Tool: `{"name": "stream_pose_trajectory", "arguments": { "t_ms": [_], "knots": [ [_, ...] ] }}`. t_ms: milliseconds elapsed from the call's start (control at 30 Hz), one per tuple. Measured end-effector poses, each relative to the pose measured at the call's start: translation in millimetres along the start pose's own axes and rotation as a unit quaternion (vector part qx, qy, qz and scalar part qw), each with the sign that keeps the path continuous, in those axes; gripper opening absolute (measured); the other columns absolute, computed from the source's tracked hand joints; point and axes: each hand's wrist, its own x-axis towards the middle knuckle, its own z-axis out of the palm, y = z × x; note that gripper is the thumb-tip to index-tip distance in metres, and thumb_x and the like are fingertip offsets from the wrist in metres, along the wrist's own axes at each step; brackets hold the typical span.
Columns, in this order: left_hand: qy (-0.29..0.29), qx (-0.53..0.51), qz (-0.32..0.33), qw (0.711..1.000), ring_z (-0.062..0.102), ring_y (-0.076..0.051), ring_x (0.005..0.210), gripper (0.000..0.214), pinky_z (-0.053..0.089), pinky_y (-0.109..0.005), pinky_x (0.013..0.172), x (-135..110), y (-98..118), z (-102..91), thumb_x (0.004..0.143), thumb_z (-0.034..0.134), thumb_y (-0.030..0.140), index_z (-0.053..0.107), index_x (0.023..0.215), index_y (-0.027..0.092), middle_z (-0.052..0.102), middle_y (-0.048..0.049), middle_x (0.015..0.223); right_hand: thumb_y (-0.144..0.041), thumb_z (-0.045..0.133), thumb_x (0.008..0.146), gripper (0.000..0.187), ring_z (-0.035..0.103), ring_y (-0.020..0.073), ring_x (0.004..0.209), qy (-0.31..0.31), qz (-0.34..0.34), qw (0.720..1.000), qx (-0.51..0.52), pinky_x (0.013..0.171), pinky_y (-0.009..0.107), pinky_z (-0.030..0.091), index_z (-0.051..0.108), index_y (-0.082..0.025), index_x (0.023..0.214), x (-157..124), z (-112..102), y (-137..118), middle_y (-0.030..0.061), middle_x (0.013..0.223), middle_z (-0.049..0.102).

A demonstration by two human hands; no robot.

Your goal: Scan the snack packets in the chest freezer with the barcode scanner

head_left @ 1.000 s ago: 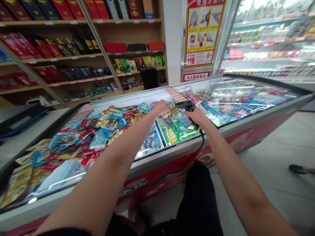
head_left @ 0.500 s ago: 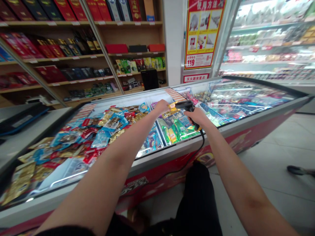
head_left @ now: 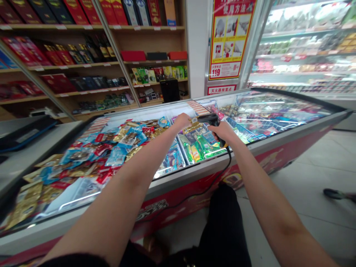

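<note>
My left hand (head_left: 183,120) is closed on the edge of a small gold snack packet (head_left: 194,128), held above the glass of a chest freezer (head_left: 222,158). My right hand (head_left: 223,132) wraps round the grip of a black and yellow barcode scanner (head_left: 213,119). The scanner's head points left at the packet, very near it; whether they touch I cannot tell. A dark cable (head_left: 229,163) hangs from the scanner's grip down the freezer's front. Left of my hands, a heap of gold, blue and red snack packets (head_left: 115,155) lies on the freezer.
Inside the freezer, green packages (head_left: 198,148) show through the glass. Wooden shelves (head_left: 150,27) with boxes and bottles stand behind. At left is a counter (head_left: 41,142) bearing a dark device (head_left: 25,133). A glass-fronted cooler (head_left: 306,55) stands at back right.
The bright yellow light on the packet has gone, and its surface now looks duller gold. Both hands have stayed in nearly the same place. The whole view has shifted very slightly.
</note>
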Motion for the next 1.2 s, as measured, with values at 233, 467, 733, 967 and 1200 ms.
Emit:
{"name": "stream_pose_trajectory", "arguments": {
  "t_ms": [233, 467, 733, 967, 1200],
  "knots": [
    [0.003, 0.038, 0.009, 0.999, 0.068, -0.025, 0.094, 0.034, 0.047, -0.026, 0.074, -1.6, 3.5, -3.4, 0.072, 0.068, 0.026, 0.077, 0.103, 0.017, 0.075, -0.0091, 0.1, -0.021, 0.067, 0.082, 0.028, 0.047, 0.0107, 0.033, -0.01, 0.003, 1.0, 0.029, 0.034, 0.022, 0.041, 0.049, -0.019, 0.06, -4.2, -3.2, -4.7, -0.0019, 0.044, 0.051],
    [0.0, 0.033, -0.004, 0.999, 0.068, -0.025, 0.096, 0.037, 0.048, -0.027, 0.076, -0.3, 4.3, -1.0, 0.072, 0.068, 0.028, 0.076, 0.108, 0.018, 0.075, -0.0099, 0.105, -0.018, 0.069, 0.08, 0.024, 0.047, 0.01, 0.033, -0.01, -0.003, 1.0, 0.025, 0.033, 0.021, 0.04, 0.05, -0.02, 0.066, -4.6, -5.7, -4.5, -0.0034, 0.045, 0.052],
    [0.01, 0.042, 0.01, 0.999, 0.068, -0.023, 0.095, 0.032, 0.048, -0.024, 0.073, -7.1, 1.2, -6.3, 0.074, 0.068, 0.029, 0.077, 0.102, 0.019, 0.075, -0.0073, 0.1, -0.02, 0.069, 0.081, 0.027, 0.047, 0.0105, 0.032, -0.009, -0.008, 1.0, 0.015, 0.033, 0.021, 0.04, 0.047, -0.02, 0.065, -6.5, -0.8, -8.5, -0.003, 0.043, 0.052],
    [0.017, -0.032, -0.016, 0.999, 0.068, -0.021, 0.09, 0.031, 0.048, -0.023, 0.072, -22.5, -24.4, -19.4, 0.071, 0.071, 0.027, 0.078, 0.1, 0.02, 0.075, -0.0027, 0.092, -0.02, 0.067, 0.08, 0.02, 0.049, 0.0113, 0.036, -0.027, -0.034, 0.998, 0.035, 0.033, 0.022, 0.041, 0.051, -0.02, 0.069, 3.5, 22.8, -20.7, -0.0019, 0.049, 0.055],
    [0.065, -0.124, -0.1, 0.985, 0.065, -0.017, 0.075, 0.033, 0.048, -0.023, 0.069, -48.3, -106.5, -54.1, 0.066, 0.074, 0.024, 0.079, 0.098, 0.018, 0.072, -0.0002, 0.075, -0.016, 0.068, 0.081, 0.023, 0.046, 0.01, 0.034, -0.061, -0.033, 0.996, 0.064, 0.033, 0.021, 0.037, 0.048, -0.02, 0.069, -1.3, 67.1, -50.4, -0.0036, 0.047, 0.052]
  ]
}}
